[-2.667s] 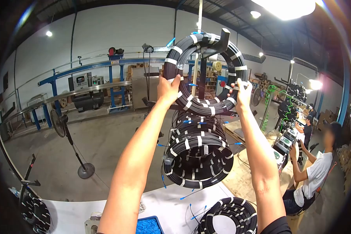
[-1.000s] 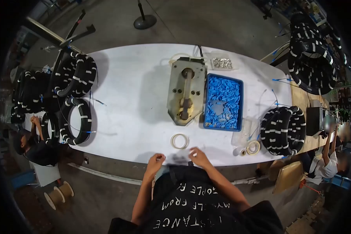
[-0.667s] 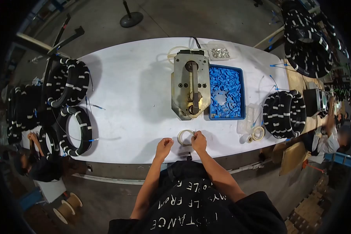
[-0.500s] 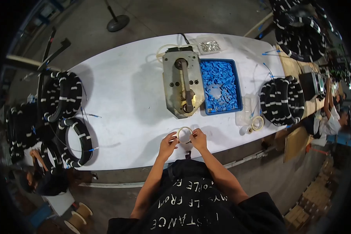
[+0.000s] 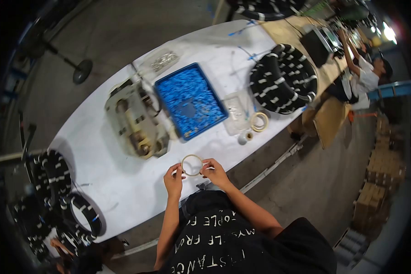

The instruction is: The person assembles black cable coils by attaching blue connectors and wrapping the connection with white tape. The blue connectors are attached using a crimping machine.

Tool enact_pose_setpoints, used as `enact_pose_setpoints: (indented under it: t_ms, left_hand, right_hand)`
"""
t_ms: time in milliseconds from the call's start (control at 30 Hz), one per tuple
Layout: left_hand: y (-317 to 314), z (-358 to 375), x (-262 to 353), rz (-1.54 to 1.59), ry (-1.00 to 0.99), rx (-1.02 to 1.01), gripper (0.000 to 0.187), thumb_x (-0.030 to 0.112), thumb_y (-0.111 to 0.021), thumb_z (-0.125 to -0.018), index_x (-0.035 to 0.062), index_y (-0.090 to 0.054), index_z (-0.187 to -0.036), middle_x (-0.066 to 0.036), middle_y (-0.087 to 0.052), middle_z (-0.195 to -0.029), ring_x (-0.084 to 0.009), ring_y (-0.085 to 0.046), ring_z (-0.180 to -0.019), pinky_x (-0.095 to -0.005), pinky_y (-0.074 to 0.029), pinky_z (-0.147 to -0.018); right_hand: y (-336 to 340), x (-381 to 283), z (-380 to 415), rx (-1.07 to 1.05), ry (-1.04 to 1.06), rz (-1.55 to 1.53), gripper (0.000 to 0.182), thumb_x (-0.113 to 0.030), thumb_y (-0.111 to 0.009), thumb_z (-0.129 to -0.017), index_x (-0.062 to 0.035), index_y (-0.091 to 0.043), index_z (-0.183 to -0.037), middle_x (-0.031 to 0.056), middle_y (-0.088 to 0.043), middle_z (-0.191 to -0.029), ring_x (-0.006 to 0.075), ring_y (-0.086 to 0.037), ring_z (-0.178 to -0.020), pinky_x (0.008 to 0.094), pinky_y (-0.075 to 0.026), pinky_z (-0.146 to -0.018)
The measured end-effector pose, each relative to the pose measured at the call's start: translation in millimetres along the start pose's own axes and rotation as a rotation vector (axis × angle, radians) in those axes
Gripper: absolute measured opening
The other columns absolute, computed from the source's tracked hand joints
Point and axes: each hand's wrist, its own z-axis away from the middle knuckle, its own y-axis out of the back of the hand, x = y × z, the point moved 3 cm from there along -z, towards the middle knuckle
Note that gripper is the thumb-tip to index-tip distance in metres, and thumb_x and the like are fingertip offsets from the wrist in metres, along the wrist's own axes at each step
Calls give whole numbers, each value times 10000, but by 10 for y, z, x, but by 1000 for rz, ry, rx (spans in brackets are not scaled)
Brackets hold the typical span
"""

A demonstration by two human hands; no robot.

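Note:
A thin cream-coloured roll of tape is held up above the near edge of the white table, its round opening facing me. My left hand grips its left side between thumb and fingers. On the opposite side, my right hand pinches the rim. Past the hands stands a metal bench machine, blurred by motion. To its right lies a blue tray filled with small blue pieces.
Beside the tray are a clear plastic box, another tape roll and a small spool. Black cable coils with white bands lie at the right; more coils are at the left. A co-worker sits at the far right.
My view has swung to the right, so the machine and tray appear turned and further left. Both hands still hold the tape roll, now raised slightly and facing me.

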Motion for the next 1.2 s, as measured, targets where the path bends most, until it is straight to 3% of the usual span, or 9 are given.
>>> enact_pose_setpoints:
  t_ms: [167,267,400,667,900,933,1033,1067,1200]
  left_hand:
    - [-847,69,-200,-281,-134,-63,312,94,-664,-907,4,-643,-1205,-92,-590,-1037,-159,-634,-833,-272,-550,-686]
    - [-1382,43,-318,-458,-273,-285,379,111,-692,-884,-9,-619,-1236,-131,-591,-1070,-173,-649,-859,-282,-550,-702]
    - [-2150,81,-250,-480,-272,-500,441,110,-708,-863,-56,-586,-1253,-140,-575,-1120,-179,-666,-887,-273,-547,-698]
    - [-3224,-96,42,-558,-349,-605,546,171,-715,-846,-50,-534,-1311,-193,-551,-1280,-218,-666,-941,-292,-556,-736]
    - [-3491,-318,100,-572,-371,-588,621,162,-709,-842,-120,-465,-1340,-269,-516,-1339,-235,-686,-937,-311,-572,-763]
    - [-3474,-300,110,-520,-326,-543,554,173,-715,-863,-55,-519,-1329,-188,-589,-1280,-168,-656,-922,-267,-540,-756]
    - [-3325,-331,119,-509,-262,-521,439,171,-697,-879,-10,-589,-1264,-145,-637,-1198,-141,-645,-874,-250,-523,-727]
    - [-3263,-348,92,-498,-307,-442,298,171,-676,-895,28,-657,-1155,-98,-686,-1049,-117,-636,-827,-243,-503,-689]
    - [-2973,-434,142,-415,-199,-285,184,160,-658,-897,13,-680,-1006,-55,-695,-878,-105,-622,-766,-253,-488,-679]
  right_hand:
    - [803,178,91,159,-44,44,367,-61,-690,-854,9,-544,-1184,55,-594,-892,140,-638,-788,268,-526,-672]
    - [1361,274,205,362,-80,163,300,-74,-674,-847,5,-579,-1120,34,-611,-807,96,-592,-721,241,-485,-636]
    - [2018,162,381,518,-7,64,268,-61,-650,-853,3,-580,-1104,23,-606,-812,90,-583,-697,239,-475,-616]
    - [2777,-196,16,761,137,-212,255,-17,-629,-833,-24,-607,-1086,18,-610,-776,91,-604,-682,247,-483,-606]
    - [3070,-228,-715,858,119,10,306,-38,-652,-771,-54,-612,-1074,50,-641,-788,147,-629,-666,292,-502,-627]
    - [3083,-266,-773,878,121,-6,300,-41,-653,-764,-58,-613,-1061,54,-646,-784,160,-634,-663,305,-506,-637]
    - [3079,-296,-868,911,149,48,269,-44,-663,-760,-65,-611,-1023,55,-651,-770,176,-650,-668,327,-519,-668]
    - [3059,-295,-890,917,173,94,266,-50,-675,-759,-66,-610,-1016,57,-651,-768,179,-653,-671,325,-520,-671]
    - [2982,-346,-855,1005,263,214,272,-62,-709,-756,-64,-604,-1006,59,-652,-769,185,-657,-678,322,-521,-672]
